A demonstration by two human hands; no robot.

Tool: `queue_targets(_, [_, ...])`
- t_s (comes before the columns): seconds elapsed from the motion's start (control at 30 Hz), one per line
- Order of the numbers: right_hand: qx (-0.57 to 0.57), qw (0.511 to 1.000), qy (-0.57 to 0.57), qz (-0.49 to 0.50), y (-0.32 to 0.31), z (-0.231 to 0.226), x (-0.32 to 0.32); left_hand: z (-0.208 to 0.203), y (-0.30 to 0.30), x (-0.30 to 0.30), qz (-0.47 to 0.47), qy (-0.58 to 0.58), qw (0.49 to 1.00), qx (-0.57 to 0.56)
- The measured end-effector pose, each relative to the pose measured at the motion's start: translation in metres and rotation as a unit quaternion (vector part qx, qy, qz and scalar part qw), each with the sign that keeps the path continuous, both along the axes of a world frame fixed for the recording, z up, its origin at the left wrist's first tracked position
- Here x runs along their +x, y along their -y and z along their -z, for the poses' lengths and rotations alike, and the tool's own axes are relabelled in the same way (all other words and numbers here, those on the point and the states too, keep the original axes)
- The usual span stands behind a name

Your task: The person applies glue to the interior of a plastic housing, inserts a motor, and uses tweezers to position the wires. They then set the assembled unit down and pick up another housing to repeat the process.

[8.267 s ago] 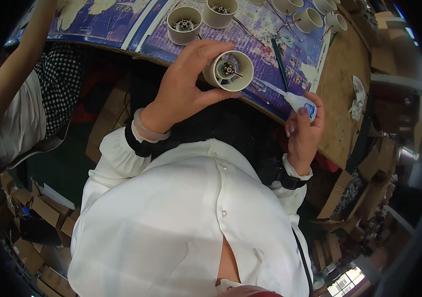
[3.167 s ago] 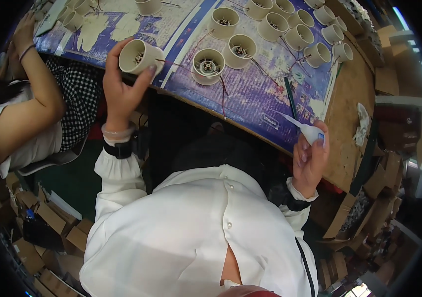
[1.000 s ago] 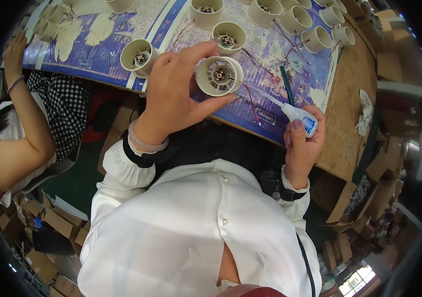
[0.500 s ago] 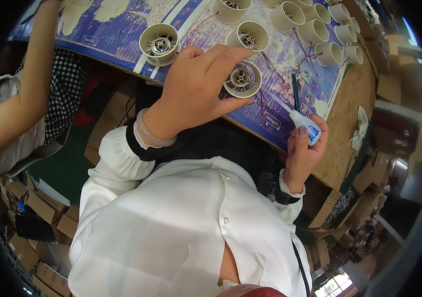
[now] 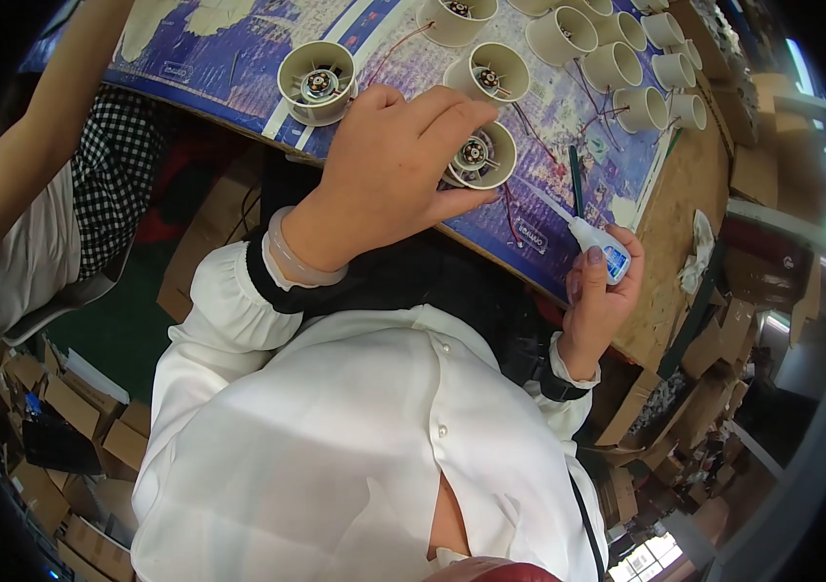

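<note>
The left hand (image 5: pixel 389 170) has swapped: one cup (image 5: pixel 308 105) now stands on the counter (image 5: pixel 224 89), its fingers grasp another cup (image 5: pixel 500 158), near the bottle (image 5: pixel 595 244) the right hand (image 5: pixel 595 303) pinches.

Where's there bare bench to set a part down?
Purple sheet between the co-worker's arm and the leftmost cup; brown wood strip between that sheet and the crumpled white scrap.
Crowded: the far-right cups, and the front stretch where the left hand holds another cup and the right hand a white bottle.
</note>
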State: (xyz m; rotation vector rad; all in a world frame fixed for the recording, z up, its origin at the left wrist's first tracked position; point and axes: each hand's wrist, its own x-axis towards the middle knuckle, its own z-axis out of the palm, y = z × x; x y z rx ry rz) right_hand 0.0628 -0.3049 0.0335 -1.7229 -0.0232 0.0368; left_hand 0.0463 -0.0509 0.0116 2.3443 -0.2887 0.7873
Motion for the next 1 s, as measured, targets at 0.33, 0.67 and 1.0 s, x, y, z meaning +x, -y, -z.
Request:
queue_targets(0.33, [-0.014, 1.0, -0.003, 0.004, 0.0, -0.002, 0.0011, -0.0029, 0.0014, -0.0011, 0.006, -0.023, 1.0, 0.007])
queue_targets(0.67, [-0.036, 0.999, 0.024, 0.004, 0.0002, -0.0041, 0.0, 0.0004, 0.0019, 0.0012, 0.008, -0.006, 1.0, 0.004])
queue_targets(1.0, [-0.056, 0.997, 0.052, 0.007, 0.0018, -0.0028, -0.0025, -0.0012, 0.0027, 0.0009, 0.008, -0.018, 1.0, 0.002])
